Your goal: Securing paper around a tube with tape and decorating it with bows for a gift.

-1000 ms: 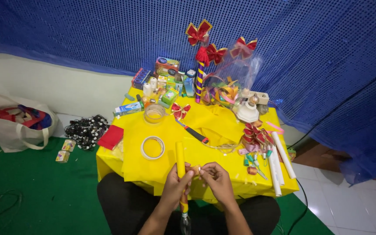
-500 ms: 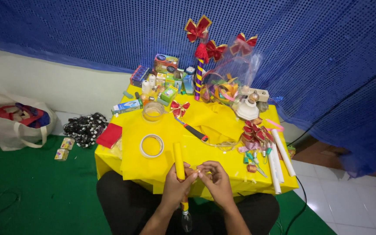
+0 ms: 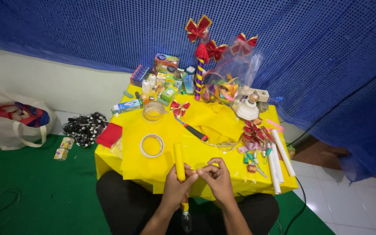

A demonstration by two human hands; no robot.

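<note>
A slim stick wrapped in yellow paper [image 3: 179,162] is held nearly upright at the near edge of the yellow-covered tabletop [image 3: 257,185]. Its lower part is gripped by the left hand [image 3: 176,188], and the paper's edge is pinched beside it by the right hand [image 3: 217,179].

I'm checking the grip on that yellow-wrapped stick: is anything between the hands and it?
Nothing visible. The left hand is closed around the yellow-wrapped stick, and the right hand meets it at the fingertips beside the stick. The tape roll lies apart on the yellow table.
</note>
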